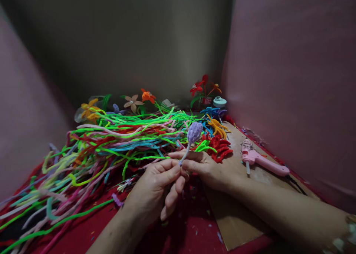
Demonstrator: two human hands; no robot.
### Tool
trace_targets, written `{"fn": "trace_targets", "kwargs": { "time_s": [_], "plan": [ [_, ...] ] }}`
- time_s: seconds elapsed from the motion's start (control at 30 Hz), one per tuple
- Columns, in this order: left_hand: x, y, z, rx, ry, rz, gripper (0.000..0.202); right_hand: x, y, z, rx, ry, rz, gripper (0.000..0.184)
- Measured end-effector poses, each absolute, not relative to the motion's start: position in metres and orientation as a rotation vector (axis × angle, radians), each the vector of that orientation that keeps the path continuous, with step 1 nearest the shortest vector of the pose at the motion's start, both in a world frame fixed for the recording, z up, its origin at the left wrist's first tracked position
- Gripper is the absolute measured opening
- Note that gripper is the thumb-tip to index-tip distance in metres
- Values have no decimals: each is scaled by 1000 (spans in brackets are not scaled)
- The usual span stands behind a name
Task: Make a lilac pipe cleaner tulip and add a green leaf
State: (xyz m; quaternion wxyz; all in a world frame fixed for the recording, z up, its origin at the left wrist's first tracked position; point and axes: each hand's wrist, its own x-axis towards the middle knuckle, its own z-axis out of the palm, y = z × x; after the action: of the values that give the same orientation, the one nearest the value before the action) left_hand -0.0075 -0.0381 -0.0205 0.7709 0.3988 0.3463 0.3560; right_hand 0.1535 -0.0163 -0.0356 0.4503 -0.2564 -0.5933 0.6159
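Note:
A lavender pipe-cleaner flower bud [194, 132] stands upright between my hands, its thin stem tilting down to the left. My left hand [160, 179] is closed, thumb and forefinger pinching the stem's lower end. From the other side my right hand [204, 166] pinches the same end, thumb against the stem, fingertips touching those of the left. The very tip is partly hidden by the fingers. Just beyond them lie red pipe-cleaner petals [221, 148] and a heap of loose, many-coloured pipe cleaners [133, 135].
A pink glue gun [263, 162] rests on a cardboard sheet [236, 224] at the right. Finished flowers, one orange [148, 96] and several red [197, 87], stand along the back. Scraps dot the red cloth [191, 228]. Pink walls [292, 79] rise at both sides.

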Motion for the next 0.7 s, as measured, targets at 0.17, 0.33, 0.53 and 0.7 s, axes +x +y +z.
{"fn": "trace_targets", "kwargs": {
  "time_s": [0.17,0.33,0.53,0.7],
  "plan": [
    [-9,-36,-16,850,674,739,14,154,-11,-39,-604,-1466,1558,30],
    [-11,-34,-15,838,658,720,12,155,-7,-43,-513,-1373,1672,24],
    [-8,-37,-14,942,706,715,17,152,-11,-43,-515,-1256,1565,11],
    [1,-44,-17,1504,1079,881,26,150,-12,-44,-598,-1217,1529,10]
  ]
}}
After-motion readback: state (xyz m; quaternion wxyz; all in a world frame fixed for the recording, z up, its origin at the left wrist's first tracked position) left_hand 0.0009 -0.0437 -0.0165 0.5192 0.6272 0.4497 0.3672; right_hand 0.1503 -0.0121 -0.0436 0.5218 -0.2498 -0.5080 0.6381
